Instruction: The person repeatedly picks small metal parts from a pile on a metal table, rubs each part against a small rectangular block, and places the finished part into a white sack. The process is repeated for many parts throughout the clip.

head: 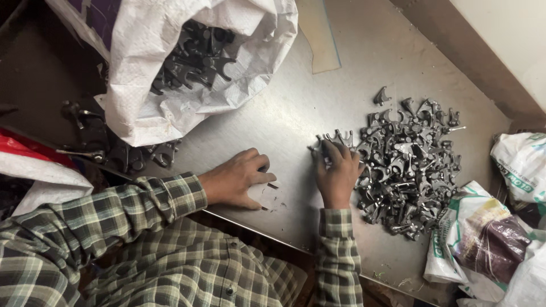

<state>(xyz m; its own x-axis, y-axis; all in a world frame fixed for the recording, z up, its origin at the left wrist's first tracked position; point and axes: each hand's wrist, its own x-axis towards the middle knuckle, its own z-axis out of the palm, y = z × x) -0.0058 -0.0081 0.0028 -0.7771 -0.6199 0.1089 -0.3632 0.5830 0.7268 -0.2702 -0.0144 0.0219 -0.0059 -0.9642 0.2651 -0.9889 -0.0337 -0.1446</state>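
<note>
- Checked sleeves lowest in view; left hand (236,177) lies flat on the metal table (296,108), fingers loosely curled, holding nothing
- right hand (336,170) closed over small forked metal parts (333,139) beside the big pile (409,165)
- pile large; white sack (170,74) holds plenty more; much left, I judge

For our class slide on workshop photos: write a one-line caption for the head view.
Right hand gathers forked metal parts on a steel table; left hand lies flat.

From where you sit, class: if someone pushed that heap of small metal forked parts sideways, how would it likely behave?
The heap of forked parts would probably drag heavily, being dense grey metal. Its prongs interlock, so clumps likely shift together. On the smooth steel table, loose pieces may skid.
</note>
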